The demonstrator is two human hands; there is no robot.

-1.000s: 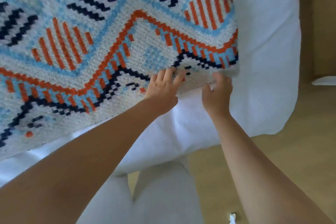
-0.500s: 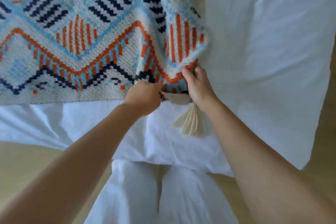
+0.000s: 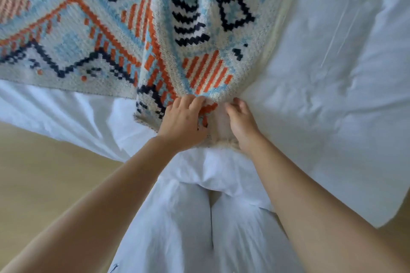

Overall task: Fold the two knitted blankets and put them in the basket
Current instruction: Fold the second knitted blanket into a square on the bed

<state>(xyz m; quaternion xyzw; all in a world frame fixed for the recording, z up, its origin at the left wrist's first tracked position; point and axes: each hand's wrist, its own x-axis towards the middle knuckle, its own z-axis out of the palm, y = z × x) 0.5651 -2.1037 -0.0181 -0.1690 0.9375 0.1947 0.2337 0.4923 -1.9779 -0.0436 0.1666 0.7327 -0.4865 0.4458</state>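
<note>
A knitted blanket [image 3: 106,35] with orange, navy and light-blue patterns on cream lies across the white bed [image 3: 321,68]. Its near right part is folded over and gathered into a ridge that runs down to my hands. My left hand [image 3: 182,123] lies on the gathered corner with its fingers curled into the knit. Beside it, my right hand [image 3: 241,122] grips the cream edge of the same corner. A cream tassel [image 3: 226,144] peeks out under my right wrist. No basket or second blanket is in view.
The bed's white duvet hangs over the near edge against my white-trousered legs [image 3: 188,228]. Pale wooden floor [image 3: 44,173] shows at the left and at the far lower right.
The blanket's right corner was lifted, folded over and pulled toward me. Both hands have come together on that corner at the bed's near edge, and the tassel is now mostly tucked under.
</note>
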